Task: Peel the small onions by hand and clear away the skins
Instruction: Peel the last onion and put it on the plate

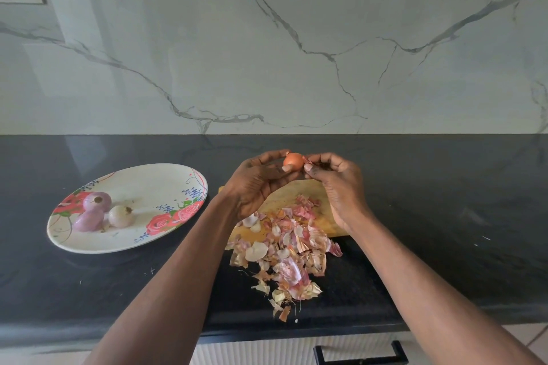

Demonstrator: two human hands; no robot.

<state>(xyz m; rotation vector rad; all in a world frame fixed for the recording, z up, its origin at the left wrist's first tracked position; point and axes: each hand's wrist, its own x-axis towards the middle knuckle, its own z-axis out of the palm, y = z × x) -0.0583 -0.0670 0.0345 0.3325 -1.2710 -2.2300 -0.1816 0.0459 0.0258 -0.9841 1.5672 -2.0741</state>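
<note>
The peeling step was in hand. The left hand (258, 184) held an unpeeled onion (293, 161) between thumb and curled fingers, raised above the far edge of the board (278, 198) near the middle of the bench (444, 201). The right hand (335, 181) was closed in a pinch on a shred of skin at the onion's right end, thumb and forefinger tight together. The onion was orange-brown all over, so its skin looked largely intact.

The skins (284, 249) lay heaped on the board's near half and spilled off it toward the bench's front edge. Three peeled onions (102, 215) sat on the left part of the plate (154, 187), at the bench's left.

The next move probably called for drawing the pinched shred away and down the bulb while the left hand kept firm hold and turned it, then dropping the strip on the heap. Clearing the skins was not yet begun.
</note>
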